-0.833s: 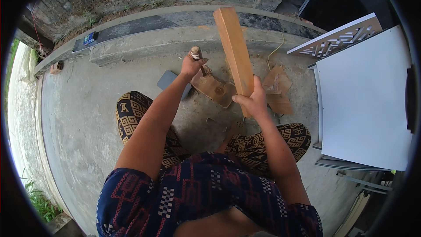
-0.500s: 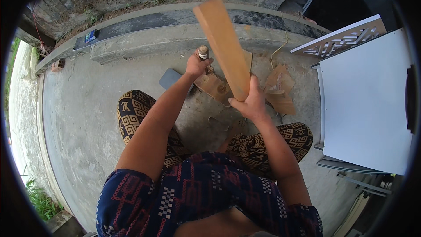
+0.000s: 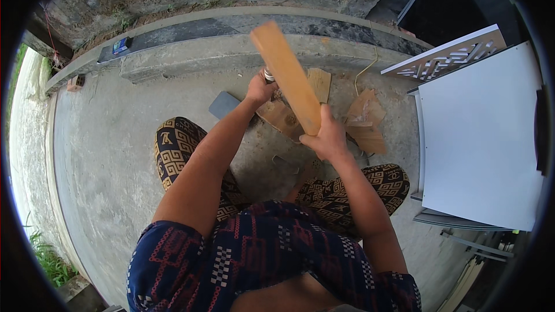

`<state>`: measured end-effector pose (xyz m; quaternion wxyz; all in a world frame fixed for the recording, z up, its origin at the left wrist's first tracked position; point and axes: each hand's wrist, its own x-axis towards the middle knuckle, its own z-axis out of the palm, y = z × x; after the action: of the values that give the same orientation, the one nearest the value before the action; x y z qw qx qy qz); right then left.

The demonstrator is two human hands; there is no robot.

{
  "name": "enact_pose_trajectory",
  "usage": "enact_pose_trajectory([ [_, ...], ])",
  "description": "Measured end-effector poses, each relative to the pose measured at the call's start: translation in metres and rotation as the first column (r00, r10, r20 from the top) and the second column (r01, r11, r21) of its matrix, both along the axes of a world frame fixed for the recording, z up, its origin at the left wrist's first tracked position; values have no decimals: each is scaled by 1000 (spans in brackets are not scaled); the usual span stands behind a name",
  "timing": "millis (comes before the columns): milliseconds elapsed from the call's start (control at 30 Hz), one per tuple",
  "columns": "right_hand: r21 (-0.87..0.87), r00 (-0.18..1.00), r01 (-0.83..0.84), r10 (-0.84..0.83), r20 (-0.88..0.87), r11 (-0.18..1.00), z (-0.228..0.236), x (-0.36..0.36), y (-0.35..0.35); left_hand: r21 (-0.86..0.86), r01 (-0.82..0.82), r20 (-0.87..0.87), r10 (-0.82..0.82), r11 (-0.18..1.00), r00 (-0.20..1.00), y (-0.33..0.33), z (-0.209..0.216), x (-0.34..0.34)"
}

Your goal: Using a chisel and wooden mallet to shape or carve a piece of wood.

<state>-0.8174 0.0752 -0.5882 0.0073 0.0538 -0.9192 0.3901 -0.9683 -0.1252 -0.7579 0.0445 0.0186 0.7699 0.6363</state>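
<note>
While the right hand [image 3: 327,138] is wrapped round the near end of one wooden block [image 3: 289,81], the block's long axis slants left toward the far edge of the floor [image 3: 104,138], its far half over or beside the white-banded handle [image 3: 269,75] gripped by the left hand [image 3: 261,89]; contact can't be told from here. Both hands are curled tight, right nearer the block. Count: one block, one handle, one brown wooden piece [image 3: 274,114] below, one paler wood piece [image 3: 319,85], one grey plate [image 3: 222,106].

Blue box [image 3: 121,45] on the ledge [image 3: 191,30] — brick [image 3: 75,83] at left — white panel [image 3: 477,138] at right.
</note>
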Motion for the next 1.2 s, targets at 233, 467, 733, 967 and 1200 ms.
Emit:
enact_pose_trajectory([
  [233, -8, 999, -42, 42, 17, 999, 13, 3, -9, 35, 53, 215, -59, 998, 975, -7, -6, -1],
  [467, 294, 949, -77, -20, 315, 953, 6, -1, -2, -53, 22, -24, -23, 998, 999, -1, -9, 0],
  [733, -143, 992, -57, 40, -118, 988, 16, 6, -15, -72, -7, -105, 0, 997, 995, -8, -6, 9],
  [967, 259, 970, -53, -12, 244, 964, -15, 1, 1, -54, 101, 136, -93, 993, 986, 0, 15, 12],
  [1200, 79, 983, -27, 12, 183, 996, -11, 0, 3, 128, -21, 116, 6, 992, 993, -12, 4, 8],
])
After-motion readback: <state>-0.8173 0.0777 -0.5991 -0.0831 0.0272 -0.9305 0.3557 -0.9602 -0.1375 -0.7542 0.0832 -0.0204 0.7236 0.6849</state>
